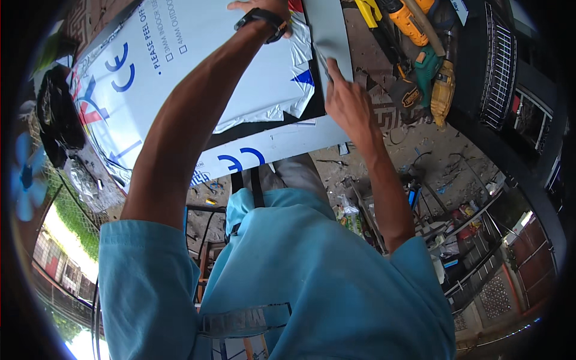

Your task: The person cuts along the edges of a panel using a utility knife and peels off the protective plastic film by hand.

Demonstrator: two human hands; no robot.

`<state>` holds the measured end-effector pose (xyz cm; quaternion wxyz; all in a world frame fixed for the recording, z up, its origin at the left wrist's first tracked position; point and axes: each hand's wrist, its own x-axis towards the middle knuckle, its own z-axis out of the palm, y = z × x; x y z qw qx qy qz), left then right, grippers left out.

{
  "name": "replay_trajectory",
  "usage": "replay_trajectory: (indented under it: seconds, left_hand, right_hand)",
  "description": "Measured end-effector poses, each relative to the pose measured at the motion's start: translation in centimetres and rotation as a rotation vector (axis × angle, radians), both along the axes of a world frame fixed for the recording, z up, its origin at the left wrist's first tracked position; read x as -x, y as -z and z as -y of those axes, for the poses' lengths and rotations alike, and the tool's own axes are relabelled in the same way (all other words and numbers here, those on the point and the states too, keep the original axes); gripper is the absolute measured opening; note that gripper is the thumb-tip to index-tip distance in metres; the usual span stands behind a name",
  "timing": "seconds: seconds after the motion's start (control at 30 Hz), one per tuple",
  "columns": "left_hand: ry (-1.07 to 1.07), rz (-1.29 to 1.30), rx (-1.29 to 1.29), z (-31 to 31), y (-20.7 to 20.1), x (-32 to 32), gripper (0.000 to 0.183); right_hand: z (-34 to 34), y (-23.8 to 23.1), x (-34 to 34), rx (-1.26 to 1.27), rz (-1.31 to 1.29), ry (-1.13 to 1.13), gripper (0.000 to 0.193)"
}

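Note:
A large panel (204,72) with white printed film lies in front of me. Its film is torn and crumpled silver along the right and near edges, beside a black border (246,130). Under it lies another pale sheet (336,30). My left hand (264,7), with a black watch at the wrist, rests on the panel's far part, fingers stretched out and partly cut off by the frame. My right hand (349,99) is closed around a thin grey blade-like tool (322,57), blurred, with its tip by the panel's right border. The tool's exact kind does not show.
Right of the panel lie an orange power tool (408,23), a green and a yellow power tool (443,90), and a yellow-black long-handled tool (378,27). Scraps litter the floor (414,153). A black plastic bag (60,111) and a blue fan (27,176) are at left.

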<state>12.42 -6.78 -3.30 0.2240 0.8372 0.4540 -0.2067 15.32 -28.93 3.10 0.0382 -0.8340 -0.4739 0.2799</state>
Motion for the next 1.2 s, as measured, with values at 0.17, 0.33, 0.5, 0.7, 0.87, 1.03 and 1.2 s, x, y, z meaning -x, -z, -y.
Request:
replay_trajectory:
  seconds: [0.17, 0.33, 0.5, 0.7, 0.87, 1.03, 1.2]
  left_hand:
    - [0.006, -0.037, -0.005, -0.5, -2.2, 0.5, 0.133]
    - [0.046, 0.009, 0.038, -0.3, -1.7, -1.0, 0.134]
    - [0.041, -0.003, -0.091, 0.1, -0.8, 0.8, 0.131]
    - [0.088, -0.052, -0.064, 1.4, -1.5, 0.4, 0.139]
    - [0.097, -0.024, -0.063, 0.7, -1.3, -0.1, 0.141]
    - [0.082, -0.049, -0.055, -0.2, -1.3, 0.0, 0.138]
    - [0.093, -0.059, -0.120, 0.3, -1.3, 0.1, 0.139]
  right_hand:
    - [14.0, -0.1, 6.6, 0.030, -0.011, 0.043, 0.048]
    - [13.5, -3.8, 4.1, 0.072, -0.032, 0.143, 0.051]
    - [7.1, -8.0, -0.2, -0.017, -0.077, 0.320, 0.045]
    - [-5.8, 0.2, -6.0, -0.325, -0.053, 0.220, 0.045]
    - [-17.6, 4.5, -9.2, -0.354, -0.028, 0.109, 0.048]
    - [-21.5, 7.1, -9.7, -0.413, -0.039, 0.086, 0.051]
    - [-21.4, 7.7, -9.5, -0.440, -0.046, 0.082, 0.044]
